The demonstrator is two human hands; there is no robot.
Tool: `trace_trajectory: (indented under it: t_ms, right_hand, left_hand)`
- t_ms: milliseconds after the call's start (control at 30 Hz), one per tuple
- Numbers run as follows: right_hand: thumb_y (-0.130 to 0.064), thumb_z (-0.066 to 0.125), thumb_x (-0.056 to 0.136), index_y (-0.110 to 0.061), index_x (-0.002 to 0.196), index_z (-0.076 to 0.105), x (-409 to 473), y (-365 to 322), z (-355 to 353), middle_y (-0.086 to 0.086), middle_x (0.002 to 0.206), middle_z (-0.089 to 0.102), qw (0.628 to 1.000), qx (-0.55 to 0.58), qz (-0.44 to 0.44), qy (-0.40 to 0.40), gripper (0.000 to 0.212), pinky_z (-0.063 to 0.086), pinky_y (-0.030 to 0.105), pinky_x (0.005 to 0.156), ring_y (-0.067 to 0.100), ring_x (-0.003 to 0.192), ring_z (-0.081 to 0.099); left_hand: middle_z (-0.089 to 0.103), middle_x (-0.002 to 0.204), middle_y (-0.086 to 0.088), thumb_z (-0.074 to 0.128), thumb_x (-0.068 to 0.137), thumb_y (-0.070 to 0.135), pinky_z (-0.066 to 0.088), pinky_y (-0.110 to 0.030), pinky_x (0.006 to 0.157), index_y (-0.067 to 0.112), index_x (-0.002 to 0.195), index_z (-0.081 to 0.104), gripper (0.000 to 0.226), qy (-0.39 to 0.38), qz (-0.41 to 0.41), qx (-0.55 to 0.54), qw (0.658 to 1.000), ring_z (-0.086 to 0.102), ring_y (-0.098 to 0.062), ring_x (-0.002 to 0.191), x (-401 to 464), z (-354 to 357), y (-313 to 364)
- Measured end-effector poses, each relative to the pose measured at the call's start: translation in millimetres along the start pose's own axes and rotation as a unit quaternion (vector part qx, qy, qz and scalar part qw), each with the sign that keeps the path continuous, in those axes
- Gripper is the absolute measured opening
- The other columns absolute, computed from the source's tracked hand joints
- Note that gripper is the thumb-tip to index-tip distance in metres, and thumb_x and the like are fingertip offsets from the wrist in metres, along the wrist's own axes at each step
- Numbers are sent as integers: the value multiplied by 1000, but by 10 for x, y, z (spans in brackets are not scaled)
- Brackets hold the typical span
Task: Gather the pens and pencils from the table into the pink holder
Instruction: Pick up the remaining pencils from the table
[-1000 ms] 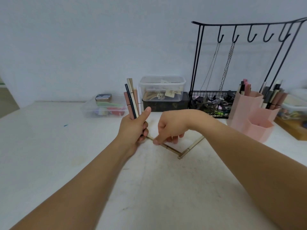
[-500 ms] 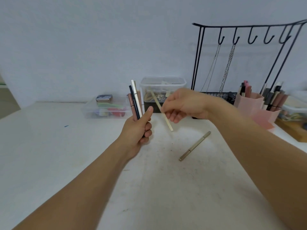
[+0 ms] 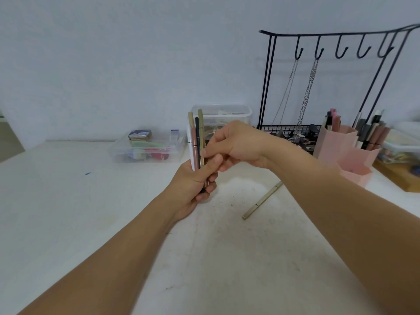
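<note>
My left hand (image 3: 195,183) grips an upright bundle of several pens and pencils (image 3: 196,142) above the middle of the white table (image 3: 68,212). My right hand (image 3: 234,144) pinches a gold pencil (image 3: 201,123) and holds it against the right side of that bundle. One gold pen (image 3: 261,201) lies flat on the table, partly hidden under my right forearm. The pink holder (image 3: 341,144) stands at the right with several pens in it.
A black wire rack (image 3: 318,53) with hooks, chains and a basket stands behind the holder. Two clear plastic boxes (image 3: 145,151) sit at the back centre. A wooden tray (image 3: 395,176) and another clear box are at the far right.
My right hand picked one gold pencil off the table, lifted it and brought it left to the bundle in my left hand. The other gold pen stayed on the table.
</note>
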State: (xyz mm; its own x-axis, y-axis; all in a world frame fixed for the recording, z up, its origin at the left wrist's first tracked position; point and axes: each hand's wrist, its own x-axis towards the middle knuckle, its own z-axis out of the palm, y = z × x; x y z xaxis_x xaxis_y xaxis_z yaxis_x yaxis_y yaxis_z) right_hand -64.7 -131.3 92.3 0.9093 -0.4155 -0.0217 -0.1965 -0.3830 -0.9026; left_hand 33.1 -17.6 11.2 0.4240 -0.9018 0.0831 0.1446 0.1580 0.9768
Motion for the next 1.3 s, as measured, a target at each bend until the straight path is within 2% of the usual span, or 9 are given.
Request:
trace_trajectory:
  t_ms: [200,267,467,667,867,967,1033,1133,1300]
  right_hand:
    - [-34,78,86,-9,96,74,-11,24,-74,-2,77,73,987,-151,23,-41,27,53,22,60,8,71,68]
    - [-34,79,85,-17,98,72,-64,-14,-217,-4,86,75,968,-230,42,-87,22,52,23,62,10,77,70]
    - [-23,91,69,-27,104,72,-126,138,-469,-2,109,72,831,-472,209,-206,39,52,27,73,15,100,68]
    - [-24,90,72,-24,96,76,-14,285,-362,-5,102,74,798,-524,198,-221,28,55,27,77,15,99,67]
    - [-18,84,80,-18,89,75,-37,285,-449,-4,78,69,862,-431,154,-216,13,51,23,62,10,70,60]
    - [-6,74,88,-1,95,69,-86,224,-567,6,73,70,959,-221,92,-154,10,58,27,69,16,68,67]
    - [-6,71,90,1,101,65,-96,154,-559,11,76,70,990,-60,38,-122,14,60,28,73,19,72,70]
    - [-4,70,90,4,107,64,-64,75,-444,14,81,73,994,74,-18,-81,20,61,25,75,20,78,73]
    - [0,72,89,8,109,65,-6,86,-223,15,86,76,995,61,-31,-67,23,60,23,70,18,72,72]
  left_hand:
    - [45,57,4,71,92,19,23,-17,33,17,87,54,19,18,-27,31,999,43,-9,46,13,-26,-17]
    - [43,57,5,68,95,22,21,-16,35,20,84,51,21,21,-31,26,999,40,-8,46,21,-19,-12]
    - [39,56,5,70,94,30,23,-16,35,22,81,45,29,62,-35,6,997,33,-8,46,18,-28,34]
    - [37,58,4,71,91,42,22,-17,36,23,86,45,32,75,-47,-3,996,32,-8,48,10,-26,40]
    - [40,56,5,68,88,54,21,-17,34,22,78,45,40,83,-48,-22,995,34,-8,44,36,-36,20]
    - [39,56,5,70,76,63,19,-17,34,22,79,46,46,85,-27,-42,995,34,-8,44,36,-25,22]
    - [39,58,5,75,65,62,21,-17,34,22,80,47,51,68,-7,-36,997,34,-8,46,23,-3,21]
    - [40,60,2,84,61,54,23,-17,35,21,79,49,51,27,17,-16,999,35,-9,47,-18,52,3]
    - [46,57,7,89,72,25,21,-17,39,18,84,52,40,6,16,39,999,42,-10,44,-55,107,-28]
